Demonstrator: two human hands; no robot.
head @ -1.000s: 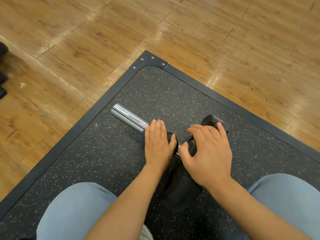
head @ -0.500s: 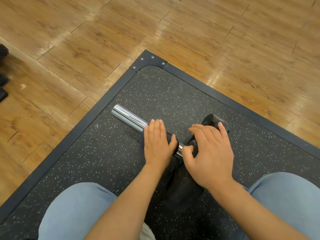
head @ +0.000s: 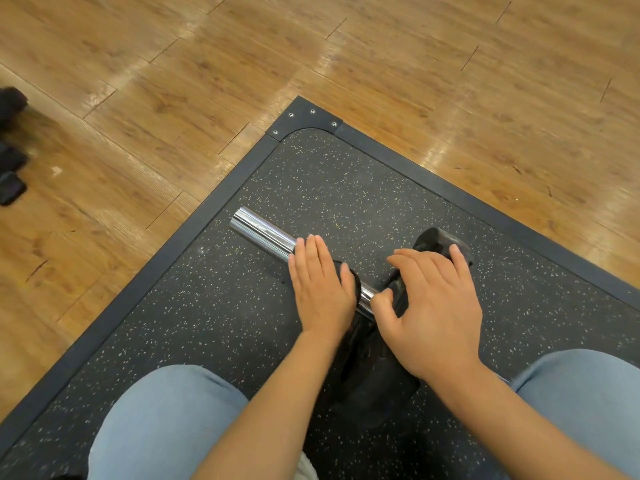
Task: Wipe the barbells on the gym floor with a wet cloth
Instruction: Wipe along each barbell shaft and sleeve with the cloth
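Observation:
A chrome barbell sleeve [head: 263, 232] lies on the black speckled rubber mat [head: 225, 323], its free end pointing up-left. My left hand [head: 320, 289] lies palm-down over the sleeve and presses a dark cloth [head: 351, 278] onto it; only a bit of the cloth shows by the thumb. A black weight plate [head: 377, 382] sits on the bar between my knees. My right hand [head: 433, 306] is curled over the plate's upper rim, thumb beside the bar. The rest of the bar is hidden beneath my hands and the plate.
My knees in light-blue trousers [head: 166, 417] [head: 581, 403] flank the plate. The mat's dark frame corner [head: 308, 116] meets glossy wooden floor beyond. Black dumbbell ends [head: 10, 161] lie at the far left edge.
Both hands stay in the same spots on the bar and plate; only the view shifts slightly.

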